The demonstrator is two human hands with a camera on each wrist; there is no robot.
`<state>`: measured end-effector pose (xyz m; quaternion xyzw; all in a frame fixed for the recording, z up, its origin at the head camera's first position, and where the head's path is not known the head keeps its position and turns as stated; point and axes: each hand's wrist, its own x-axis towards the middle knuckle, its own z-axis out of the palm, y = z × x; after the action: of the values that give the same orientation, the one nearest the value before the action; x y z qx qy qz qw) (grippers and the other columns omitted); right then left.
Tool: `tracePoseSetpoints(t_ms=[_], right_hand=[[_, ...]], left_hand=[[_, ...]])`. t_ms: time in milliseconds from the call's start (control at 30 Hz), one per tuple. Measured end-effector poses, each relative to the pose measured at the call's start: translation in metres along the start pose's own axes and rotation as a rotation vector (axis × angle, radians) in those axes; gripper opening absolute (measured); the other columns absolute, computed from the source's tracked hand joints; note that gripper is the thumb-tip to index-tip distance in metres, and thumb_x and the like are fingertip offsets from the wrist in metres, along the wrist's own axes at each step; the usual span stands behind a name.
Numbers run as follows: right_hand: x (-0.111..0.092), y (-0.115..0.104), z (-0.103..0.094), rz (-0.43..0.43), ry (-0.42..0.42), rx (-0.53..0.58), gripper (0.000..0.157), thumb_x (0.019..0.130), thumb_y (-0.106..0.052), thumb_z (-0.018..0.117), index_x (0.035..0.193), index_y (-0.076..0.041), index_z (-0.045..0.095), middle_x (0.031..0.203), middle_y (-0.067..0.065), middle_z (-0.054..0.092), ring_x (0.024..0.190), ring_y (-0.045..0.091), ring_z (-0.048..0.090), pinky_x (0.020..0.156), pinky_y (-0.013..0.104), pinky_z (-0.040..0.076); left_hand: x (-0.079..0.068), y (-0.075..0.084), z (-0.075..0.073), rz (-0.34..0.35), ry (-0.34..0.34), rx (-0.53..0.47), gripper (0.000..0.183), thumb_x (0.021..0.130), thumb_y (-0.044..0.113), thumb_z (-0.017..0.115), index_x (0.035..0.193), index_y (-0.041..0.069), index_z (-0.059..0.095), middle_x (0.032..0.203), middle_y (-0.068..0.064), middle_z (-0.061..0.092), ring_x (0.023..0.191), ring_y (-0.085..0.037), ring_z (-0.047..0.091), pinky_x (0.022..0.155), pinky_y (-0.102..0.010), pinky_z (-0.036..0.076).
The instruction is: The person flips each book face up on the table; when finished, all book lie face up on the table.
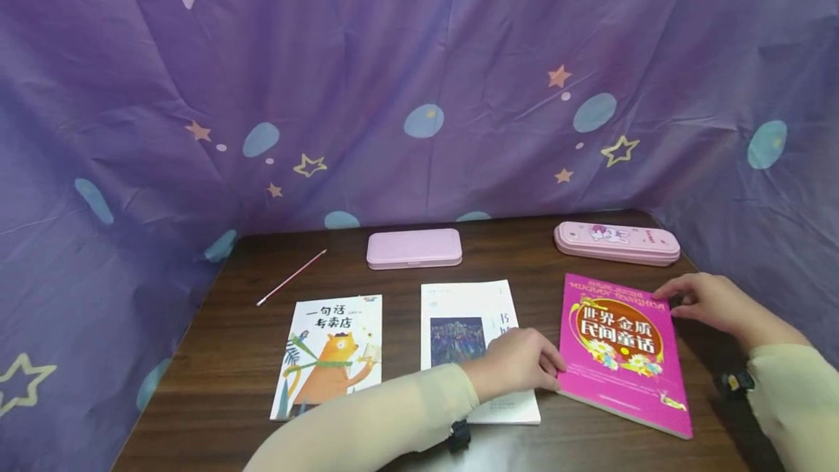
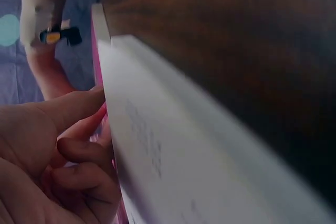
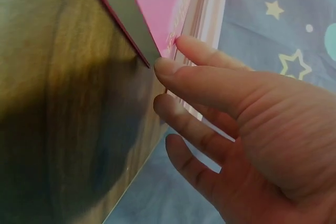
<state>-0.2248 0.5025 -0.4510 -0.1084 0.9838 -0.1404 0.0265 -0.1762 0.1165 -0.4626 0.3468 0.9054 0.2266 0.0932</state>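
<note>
In the head view a pink book (image 1: 619,384) lies on the right part of the table, slightly slanted. My left hand (image 1: 518,363) reaches across a white book (image 1: 468,297) and holds the pink book's lower left corner. Its thumb and curled fingers (image 2: 86,179) show at the books' edges in the left wrist view. At the pink book's upper right corner, my right hand (image 1: 714,304) pinches with thumb and forefinger; the right wrist view shows its other fingers (image 3: 191,156) spread off the book. The left forearm hides part of the white book.
A picture book with a bear (image 1: 334,355) lies at the left. Behind are a thin red-and-white stick (image 1: 291,277), a plain pink pencil case (image 1: 414,248) and a pink case with a rabbit (image 1: 616,242). A purple curtain (image 1: 367,57) borders the dark wooden table (image 1: 210,377).
</note>
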Motion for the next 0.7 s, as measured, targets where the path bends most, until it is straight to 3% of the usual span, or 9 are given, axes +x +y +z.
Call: tracePoseSetpoints(t_ms=[100,267,433,600,700], right_hand=[[0.009,0.001,-0.002,-0.019,-0.009,-0.004,0.028,0.079,-0.008,0.086,0.105,-0.008,0.079,0.098,0.011,0.078,0.076,0.01,0.064,0.066,0.032,0.052],[0.019,0.001,-0.004,-0.063,0.003,-0.019,0.028,0.078,-0.003,0.085,0.105,-0.009,0.078,0.093,0.002,0.075,0.07,0.004,0.054,0.063,0.027,0.046],[0.028,0.001,-0.003,-0.09,0.027,-0.004,0.031,0.075,0.005,0.084,0.104,-0.007,0.077,0.092,0.005,0.073,0.07,0.007,0.053,0.063,0.028,0.046],[0.032,-0.001,-0.002,-0.083,0.02,0.001,0.033,0.075,0.006,0.083,0.104,-0.007,0.077,0.096,0.009,0.074,0.074,0.011,0.059,0.066,0.031,0.05],[0.031,-0.006,-0.003,-0.042,0.006,0.012,0.031,0.08,0.01,0.072,0.104,-0.007,0.077,0.097,0.012,0.074,0.078,0.018,0.061,0.068,0.035,0.05]], left_hand=[[-0.001,0.007,0.005,-0.015,0.028,0.025,0.023,0.079,0.038,0.088,0.101,0.037,0.081,0.08,0.027,0.073,0.062,0.019,0.05,0.056,-0.009,0.037],[0.0,0.02,0.012,-0.032,0.073,0.049,0.025,0.077,0.045,0.088,0.1,0.042,0.079,0.078,0.031,0.07,0.062,0.018,0.048,0.056,-0.011,0.034],[0.003,0.029,0.02,-0.04,0.098,0.054,0.027,0.074,0.051,0.089,0.097,0.045,0.078,0.076,0.034,0.068,0.063,0.017,0.047,0.056,-0.012,0.033],[0.003,0.033,0.026,-0.051,0.111,0.056,0.027,0.072,0.053,0.089,0.095,0.048,0.077,0.076,0.036,0.065,0.064,0.017,0.046,0.057,-0.012,0.033],[0.0,0.031,0.023,-0.033,0.115,0.077,0.023,0.077,0.054,0.086,0.097,0.047,0.077,0.078,0.036,0.067,0.063,0.018,0.046,0.056,-0.012,0.033]])
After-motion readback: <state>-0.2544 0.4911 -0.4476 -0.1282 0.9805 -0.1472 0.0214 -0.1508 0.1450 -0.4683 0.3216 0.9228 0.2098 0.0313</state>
